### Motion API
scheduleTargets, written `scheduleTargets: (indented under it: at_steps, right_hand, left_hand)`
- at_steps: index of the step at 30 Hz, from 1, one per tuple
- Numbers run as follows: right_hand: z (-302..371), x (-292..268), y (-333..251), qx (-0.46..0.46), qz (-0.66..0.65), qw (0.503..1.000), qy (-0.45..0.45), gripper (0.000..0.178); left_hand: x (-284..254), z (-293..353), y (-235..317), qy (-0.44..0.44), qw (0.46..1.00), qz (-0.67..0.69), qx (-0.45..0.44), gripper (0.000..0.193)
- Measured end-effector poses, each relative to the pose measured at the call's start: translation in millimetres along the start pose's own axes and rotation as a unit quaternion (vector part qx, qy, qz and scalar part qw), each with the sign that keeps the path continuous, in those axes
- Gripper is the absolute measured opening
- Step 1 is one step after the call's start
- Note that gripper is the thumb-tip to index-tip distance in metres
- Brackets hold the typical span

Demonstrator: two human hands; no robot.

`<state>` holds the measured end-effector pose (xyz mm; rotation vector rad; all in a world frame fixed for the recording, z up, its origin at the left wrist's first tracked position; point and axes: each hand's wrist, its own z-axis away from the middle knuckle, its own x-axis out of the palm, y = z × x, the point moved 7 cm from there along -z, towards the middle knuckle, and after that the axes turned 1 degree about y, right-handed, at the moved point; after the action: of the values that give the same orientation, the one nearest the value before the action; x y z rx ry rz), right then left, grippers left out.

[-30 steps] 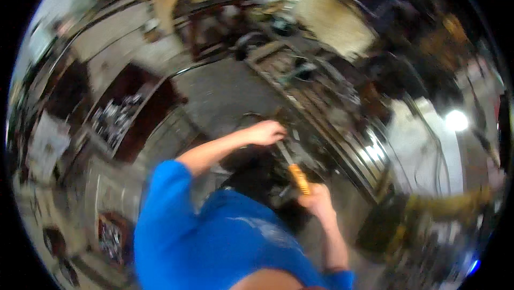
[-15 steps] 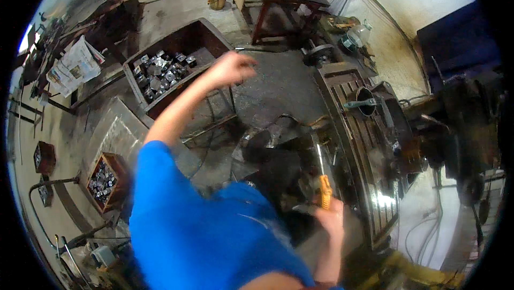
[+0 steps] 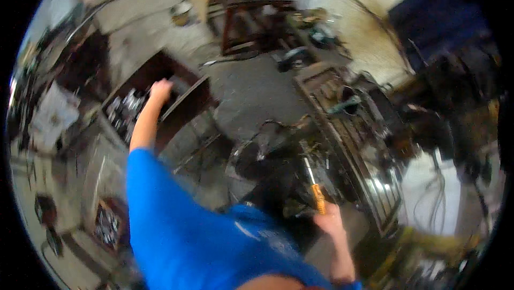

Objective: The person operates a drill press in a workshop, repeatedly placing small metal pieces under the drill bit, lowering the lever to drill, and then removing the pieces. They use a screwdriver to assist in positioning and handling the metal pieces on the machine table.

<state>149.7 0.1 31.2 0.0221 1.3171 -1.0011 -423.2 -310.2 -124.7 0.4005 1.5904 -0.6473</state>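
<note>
We held the screwdriver [image 3: 315,185] by its orange handle in our right hand [image 3: 331,220], grip closed, shaft toward the machine [image 3: 353,145]. Our left hand [image 3: 159,91] reached over the parts crate [image 3: 136,105]; its grip was unclear.

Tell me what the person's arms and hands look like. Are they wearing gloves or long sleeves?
No gloves: the left hand and the right hand are both bare. The person wears a bright blue shirt with short sleeves, so both forearms are bare from about the elbow down. I can see no watch, ring or band, though the picture is blurry.
</note>
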Motion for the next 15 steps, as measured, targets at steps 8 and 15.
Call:
scheduleTargets:
  at_steps: [8, 15]
  right_hand:
    - [-1, 5, -3, 0.036, 0.083, 0.994, -0.058, 0.034]
    - [7, -7, -4, -0.012, -0.004, 0.999, 0.034, 0.027]
  left_hand:
    - [33, -18, -43, -0.035, 0.997, 0.074, 0.016, 0.024]
    - [-138, 1, 44, 0.144, 0.923, 0.343, -0.1, 0.031]
